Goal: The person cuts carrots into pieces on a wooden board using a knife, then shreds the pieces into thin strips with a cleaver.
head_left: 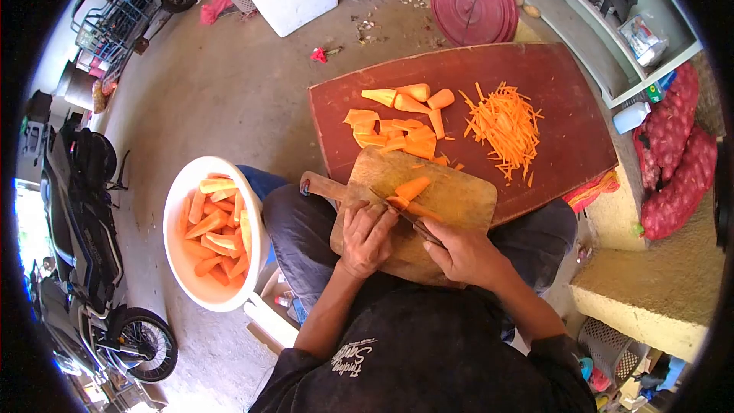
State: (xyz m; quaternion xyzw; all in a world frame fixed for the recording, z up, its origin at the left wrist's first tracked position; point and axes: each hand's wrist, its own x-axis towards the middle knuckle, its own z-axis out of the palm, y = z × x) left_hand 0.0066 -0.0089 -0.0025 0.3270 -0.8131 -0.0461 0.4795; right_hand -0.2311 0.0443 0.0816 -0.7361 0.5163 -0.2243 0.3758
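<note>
You're mid-slice, I'd say: right hand (462, 252) clamped on the knife (417, 222), blade at the carrot piece (413, 187) just beyond your curled left hand (367, 237) on the cutting board (459, 199), pinning it or not I can't tell, so next calls for a straight push down, fingertips tucked.
</note>
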